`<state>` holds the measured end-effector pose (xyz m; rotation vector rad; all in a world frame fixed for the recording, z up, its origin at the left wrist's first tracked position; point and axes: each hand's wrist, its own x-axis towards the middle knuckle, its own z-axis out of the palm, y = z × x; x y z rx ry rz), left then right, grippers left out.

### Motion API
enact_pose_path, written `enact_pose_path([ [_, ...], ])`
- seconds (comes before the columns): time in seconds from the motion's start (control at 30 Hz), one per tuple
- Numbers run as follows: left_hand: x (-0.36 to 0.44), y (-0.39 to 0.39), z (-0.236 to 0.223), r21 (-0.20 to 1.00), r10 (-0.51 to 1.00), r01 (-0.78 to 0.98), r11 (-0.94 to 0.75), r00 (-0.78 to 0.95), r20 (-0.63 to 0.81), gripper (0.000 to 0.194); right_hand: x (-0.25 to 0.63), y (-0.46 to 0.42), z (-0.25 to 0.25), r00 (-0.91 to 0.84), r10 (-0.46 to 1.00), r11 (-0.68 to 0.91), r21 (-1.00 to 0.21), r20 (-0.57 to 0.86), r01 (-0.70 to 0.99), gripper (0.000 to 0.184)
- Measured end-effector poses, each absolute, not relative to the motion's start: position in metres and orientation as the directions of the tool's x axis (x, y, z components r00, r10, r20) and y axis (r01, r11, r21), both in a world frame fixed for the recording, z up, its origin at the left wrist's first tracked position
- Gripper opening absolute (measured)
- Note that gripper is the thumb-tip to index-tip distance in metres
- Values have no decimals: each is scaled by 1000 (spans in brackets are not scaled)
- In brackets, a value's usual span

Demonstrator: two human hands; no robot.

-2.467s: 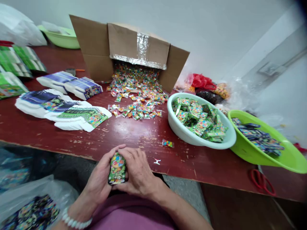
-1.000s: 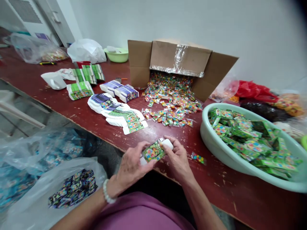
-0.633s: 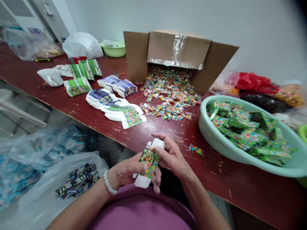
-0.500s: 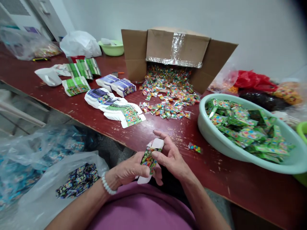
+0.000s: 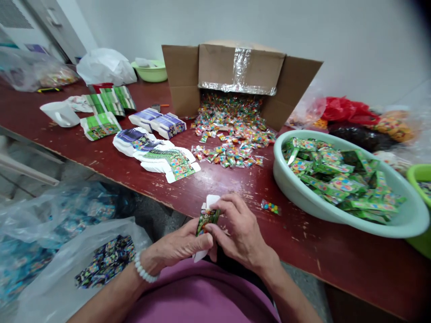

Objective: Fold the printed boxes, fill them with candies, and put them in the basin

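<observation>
Just over the near edge of the dark red worktop (image 5: 215, 188), the bare left hand (image 5: 177, 244) and right hand (image 5: 240, 231) close together on a small green-printed white paperboard carton (image 5: 206, 223), which looks light, stiff yet crushable, best held by its flat printed faces.
</observation>
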<state>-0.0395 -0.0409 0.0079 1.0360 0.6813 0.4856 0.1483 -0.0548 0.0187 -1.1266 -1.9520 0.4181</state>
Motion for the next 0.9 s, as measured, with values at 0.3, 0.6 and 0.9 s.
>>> enact_pose_path([
  [0.3,-47,-36,-2,923,584,117,366,744,-326,56,159,-47,18,-338,876,467,-780,344,416,14],
  [0.6,-52,-33,-8,830,562,137,541,675,-477,74,153,-55,18,-224,920,389,-826,322,409,15],
  [0.9,-60,-28,-16,807,477,162,569,734,-484,64,158,-52,27,-359,919,306,-868,163,391,14],
])
